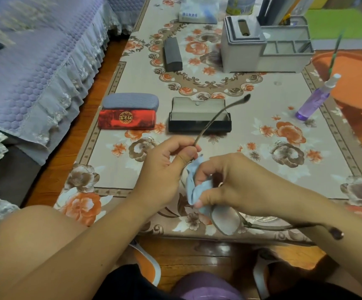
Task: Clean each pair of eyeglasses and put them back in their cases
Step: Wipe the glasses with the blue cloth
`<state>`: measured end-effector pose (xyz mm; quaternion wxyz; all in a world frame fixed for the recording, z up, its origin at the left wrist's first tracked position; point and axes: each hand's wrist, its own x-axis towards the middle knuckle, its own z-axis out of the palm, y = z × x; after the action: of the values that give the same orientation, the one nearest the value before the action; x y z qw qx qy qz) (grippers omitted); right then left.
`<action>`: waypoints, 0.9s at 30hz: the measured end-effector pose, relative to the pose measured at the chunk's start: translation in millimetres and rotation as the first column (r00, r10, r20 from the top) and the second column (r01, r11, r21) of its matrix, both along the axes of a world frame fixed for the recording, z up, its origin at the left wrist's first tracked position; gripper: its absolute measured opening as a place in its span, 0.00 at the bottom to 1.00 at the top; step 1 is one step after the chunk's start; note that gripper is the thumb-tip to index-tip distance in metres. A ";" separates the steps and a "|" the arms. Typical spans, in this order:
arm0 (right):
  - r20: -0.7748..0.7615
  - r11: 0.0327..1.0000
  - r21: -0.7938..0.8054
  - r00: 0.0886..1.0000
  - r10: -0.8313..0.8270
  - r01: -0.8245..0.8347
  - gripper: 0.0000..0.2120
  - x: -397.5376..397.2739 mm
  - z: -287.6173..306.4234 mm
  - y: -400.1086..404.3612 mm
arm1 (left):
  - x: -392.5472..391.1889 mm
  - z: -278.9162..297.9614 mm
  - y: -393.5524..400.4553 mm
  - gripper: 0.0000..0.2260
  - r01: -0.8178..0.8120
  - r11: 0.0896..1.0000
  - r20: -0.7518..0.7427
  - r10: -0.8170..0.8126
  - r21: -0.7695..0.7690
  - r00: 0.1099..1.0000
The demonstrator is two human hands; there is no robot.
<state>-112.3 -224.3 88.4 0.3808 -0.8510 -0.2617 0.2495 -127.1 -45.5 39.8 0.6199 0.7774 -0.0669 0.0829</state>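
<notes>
While the left hand (164,167) pinches the eyeglasses (225,224) at the hinge of one temple arm, fingers curled tight around the thin metal, the right hand (229,182) has its fingers bunched on a pale blue cloth (194,187), pressing it against a lens. That temple arm sticks up and away, crossing in front of the open black case (199,118), our landmark on the flowered desk (262,161). Both hands work just nearer than that case, above the near edge of the desk. The second temple arm runs off to the right under the right wrist, its dark tip showing. Just left of the open black case sits a red case (127,120), closed, with a grey case (130,100) touching it on the far side. Well right of the open case stands a purple spray bottle (314,100), tilted. Beyond the open case lies a dark grey case (172,54), and further right of that a grey desk organiser (262,48). A purple-covered sofa (35,61) fills the space far left of the cases.
</notes>
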 end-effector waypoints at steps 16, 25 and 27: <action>-0.617 0.826 0.465 0.786 0.045 0.318 0.07 13.4 -6.3 -19.8 | 0.4 10.6 7.9 0.05 -0.025 0.998 0.216 0.012 0.055 0.976; -0.531 0.952 0.220 0.845 -0.064 0.210 0.13 2.0 -21.2 -8.4 | -4.9 2.1 0.7 0.11 0.026 0.936 0.418 -0.180 0.350 0.891; -0.388 0.971 0.196 0.920 -0.052 0.137 0.13 -2.2 -17.0 -3.8 | -6.6 0.4 -0.6 0.10 0.040 0.938 0.408 -0.188 0.346 0.893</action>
<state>-114.6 -228.2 71.5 0.5273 -0.7511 -0.1671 0.3604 -133.7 -46.1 40.1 0.4548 0.8260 -0.2623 0.2049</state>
